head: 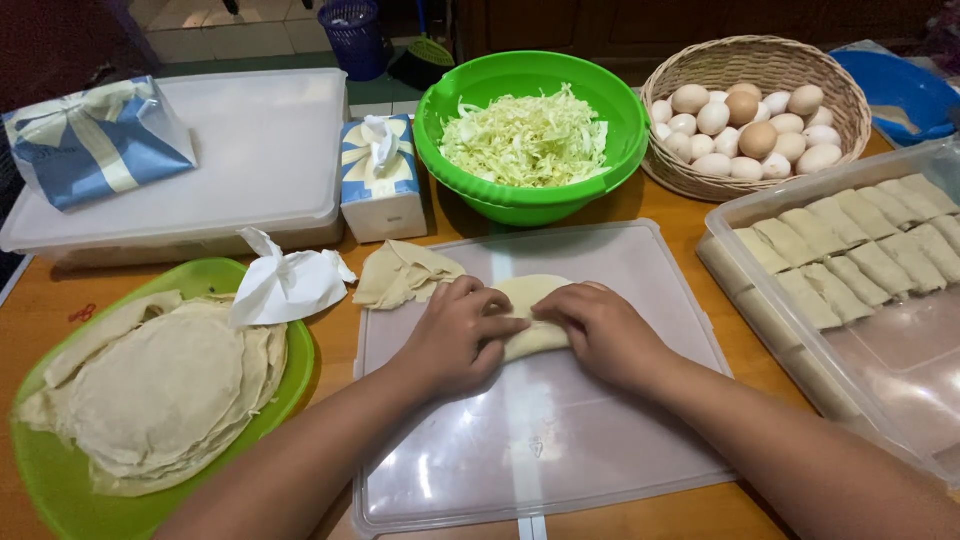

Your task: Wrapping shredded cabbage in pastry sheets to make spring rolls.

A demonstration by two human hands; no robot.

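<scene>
starting at far left: green tray (40, 470) on the wooden worktop (670, 215), carrying a stack of thin round wrappers (160, 395); a crumpled white tissue (285, 285) lies on its upper edge. behind it, a shallow lidded container (270, 150) with a blue-and-white gift-wrapped box (95, 140) on top, and a tissue box (380, 180) just beside it. a loose folded wrapper (400, 275) sits at the top left corner of the clear plastic board (560, 440).

centre: left hand (455, 335) and right hand (600, 330) both rest on a half-rolled wrapper (530, 300) on the board, fingers curled over and pressing on the roll, one hand at each end. the far edge of the wrapper lies flat, not yet rolled.

behind the board: green bowl (450, 150) of shredded cabbage (525, 140). right of it, a wicker basket (760, 55) of eggs (745, 130). far right: clear tub (890, 370) with rows of finished rolls (850, 250) filling its far half.
</scene>
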